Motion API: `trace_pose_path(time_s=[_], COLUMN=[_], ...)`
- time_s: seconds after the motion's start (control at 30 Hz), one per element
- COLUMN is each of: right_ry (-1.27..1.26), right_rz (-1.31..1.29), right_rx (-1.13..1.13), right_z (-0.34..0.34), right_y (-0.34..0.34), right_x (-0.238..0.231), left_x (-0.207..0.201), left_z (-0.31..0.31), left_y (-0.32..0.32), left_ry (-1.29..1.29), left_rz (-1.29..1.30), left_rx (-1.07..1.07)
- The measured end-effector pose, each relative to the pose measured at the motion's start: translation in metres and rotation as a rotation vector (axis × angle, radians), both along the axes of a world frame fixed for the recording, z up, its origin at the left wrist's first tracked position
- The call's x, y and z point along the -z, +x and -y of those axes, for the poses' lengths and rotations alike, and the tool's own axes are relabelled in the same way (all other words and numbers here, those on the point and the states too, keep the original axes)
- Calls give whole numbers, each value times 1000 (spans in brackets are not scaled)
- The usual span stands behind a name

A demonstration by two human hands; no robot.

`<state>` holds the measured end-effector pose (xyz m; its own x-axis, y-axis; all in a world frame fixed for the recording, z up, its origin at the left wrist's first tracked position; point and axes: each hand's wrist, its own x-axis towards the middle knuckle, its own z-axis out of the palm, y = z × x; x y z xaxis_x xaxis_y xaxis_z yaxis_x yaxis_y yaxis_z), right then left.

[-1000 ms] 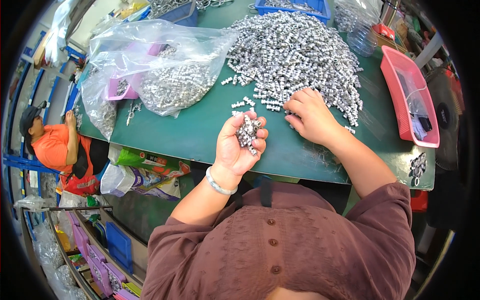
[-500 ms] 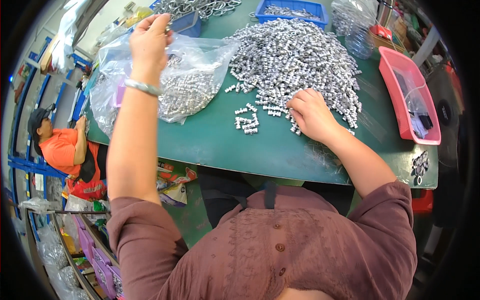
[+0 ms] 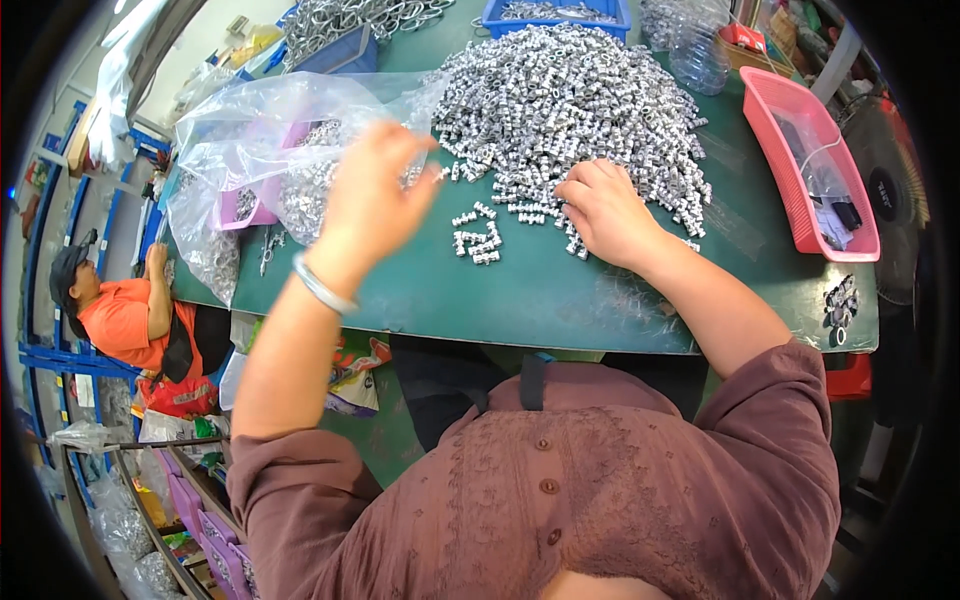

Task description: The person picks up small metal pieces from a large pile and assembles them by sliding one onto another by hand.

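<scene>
A large heap of small silver ribbed metal pieces point(image 3: 580, 110) covers the far middle of the table. My right hand point(image 3: 610, 220) rests at its near edge, fingers curled down and pressed together among the pieces; what they hold, if anything, is hidden. Left of it, a small loose group of the same pieces point(image 3: 487, 240) lies apart from the heap. My left hand point(image 3: 375, 195), smeared by motion, hangs over the table beside a clear plastic bag point(image 3: 200, 190). Whether it holds anything does not show. Silver pieces and a purple basket point(image 3: 262, 213) are visible at the bag.
Blue bins point(image 3: 345, 52) of metal parts stand at the back. On the right sit a pink basket point(image 3: 755, 110), a clear plastic bottle point(image 3: 697, 60) and some dark rings point(image 3: 842, 310). A person in an orange shirt point(image 3: 120, 320) works at the far left beyond the green table point(image 3: 560, 300).
My left hand has come down and toward me from above the bag at the back left, now nearer the heap. My right hand has stayed at the heap's near edge. The whole view has shifted slightly.
</scene>
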<state>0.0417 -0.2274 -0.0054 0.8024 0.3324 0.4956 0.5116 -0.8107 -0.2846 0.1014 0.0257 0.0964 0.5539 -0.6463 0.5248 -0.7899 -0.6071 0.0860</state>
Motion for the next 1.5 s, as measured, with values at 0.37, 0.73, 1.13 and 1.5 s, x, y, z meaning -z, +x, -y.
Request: trace_pose_path(time_s=[0.37,0.73,1.13,1.5], right_ry=[64,0,139,590], right_rz=[-2,-68,-216,-412], right_rx=[-143,-278,-364,-570], right_z=[-12,-12,-12,-11], right_y=[-3,-9,-11,-9], right_x=[-3,-10,-14,-14], left_x=[78,77,84,93], left_z=[20,21,34,40], left_y=[-40,-62,-75,-79], left_ry=[30,-112,-349,-978], left_rz=[-696,-629,-559,-1034], left_rx=[-81,37,-6,152])
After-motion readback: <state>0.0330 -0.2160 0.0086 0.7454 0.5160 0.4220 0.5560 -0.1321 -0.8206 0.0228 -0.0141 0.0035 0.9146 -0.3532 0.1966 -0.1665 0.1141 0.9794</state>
